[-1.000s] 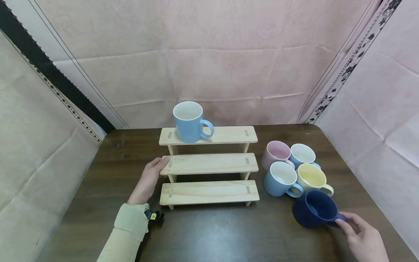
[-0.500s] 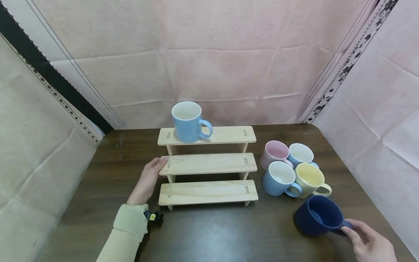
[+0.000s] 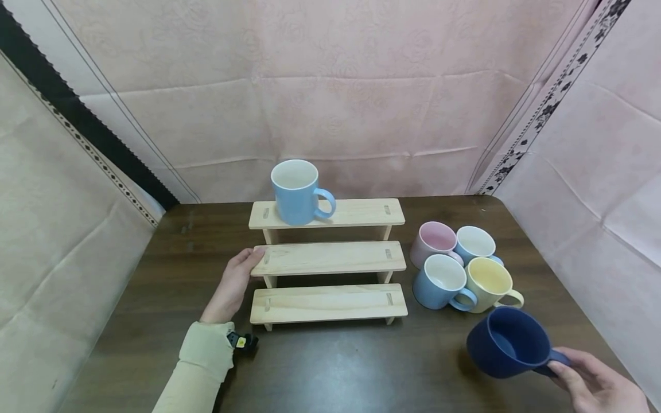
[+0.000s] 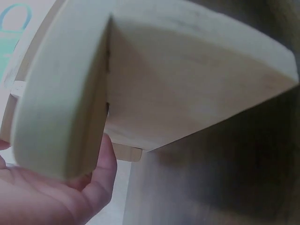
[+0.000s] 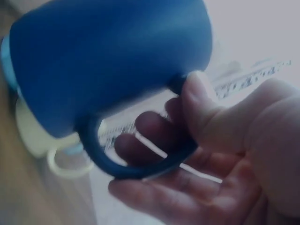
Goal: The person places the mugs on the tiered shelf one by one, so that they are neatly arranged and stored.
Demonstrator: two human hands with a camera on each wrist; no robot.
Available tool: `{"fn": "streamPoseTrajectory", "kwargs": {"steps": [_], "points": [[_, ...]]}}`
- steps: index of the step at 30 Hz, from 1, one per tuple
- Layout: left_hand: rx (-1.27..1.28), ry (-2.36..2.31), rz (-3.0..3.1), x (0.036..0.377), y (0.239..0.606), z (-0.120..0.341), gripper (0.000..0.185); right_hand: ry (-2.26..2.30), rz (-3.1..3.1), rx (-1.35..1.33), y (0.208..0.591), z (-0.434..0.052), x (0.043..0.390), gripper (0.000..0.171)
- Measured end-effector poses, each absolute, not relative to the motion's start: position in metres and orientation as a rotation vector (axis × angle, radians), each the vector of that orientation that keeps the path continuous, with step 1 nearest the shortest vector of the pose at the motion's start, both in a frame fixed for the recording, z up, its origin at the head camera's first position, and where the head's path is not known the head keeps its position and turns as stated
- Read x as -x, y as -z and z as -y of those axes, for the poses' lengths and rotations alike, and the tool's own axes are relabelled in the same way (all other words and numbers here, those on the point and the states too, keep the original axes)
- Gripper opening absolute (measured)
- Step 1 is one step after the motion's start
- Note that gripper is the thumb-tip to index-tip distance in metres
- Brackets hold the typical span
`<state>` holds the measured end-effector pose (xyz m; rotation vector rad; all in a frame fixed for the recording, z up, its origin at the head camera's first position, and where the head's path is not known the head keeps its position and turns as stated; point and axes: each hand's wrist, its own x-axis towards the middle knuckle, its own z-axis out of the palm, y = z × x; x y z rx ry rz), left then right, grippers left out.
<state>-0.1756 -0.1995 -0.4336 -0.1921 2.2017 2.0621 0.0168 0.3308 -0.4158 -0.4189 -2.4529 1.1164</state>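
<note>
A dark blue mug [image 3: 508,344] hangs over the table at the front right, tilted a little, its shadow on the wood below. My right hand [image 3: 601,381] pinches its handle [image 5: 136,171] between thumb and fingers. On the left, my left hand [image 3: 237,281] grips the left end of the middle step of a three-tier wooden stand [image 3: 330,258]. In the left wrist view, the fingers [image 4: 107,164] curl around the end of a board. A light blue mug [image 3: 295,198] stands upright on the top step, handle to the right.
Right of the stand, several mugs cluster upright: pink [image 3: 432,244], pale blue [image 3: 474,244], blue [image 3: 439,287] and yellow [image 3: 488,284]. The brown table [image 3: 356,367] is bounded by pale cloth walls [image 3: 361,115] at the back and both sides.
The dark blue mug has moved right and toward the front, away from the yellow mug, and is lifted off the table. My left hand stays on the stand.
</note>
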Motion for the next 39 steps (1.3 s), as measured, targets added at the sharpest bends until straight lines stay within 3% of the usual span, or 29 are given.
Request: {"fn": "streamPoseTrajectory", "kwargs": {"steps": [13,21,32,39], "points": [[0.204,-2.084,-2.197,0.175,0.435,0.198,0.043,-1.167,2.481,0.105,0.377,-0.301,-0.010,0.014],[0.201,-2.064,-2.211,0.174,0.434,0.198,0.045,-0.951,2.559,0.177,0.346,-0.285,0.003,0.016],[0.181,-2.060,-2.196,0.174,0.429,0.199,0.044,-0.986,2.444,0.192,0.320,-0.257,0.043,0.018],[0.189,-1.949,-2.183,0.172,0.417,0.205,0.058,-1.074,2.427,0.119,0.313,-0.241,0.074,0.022]]}}
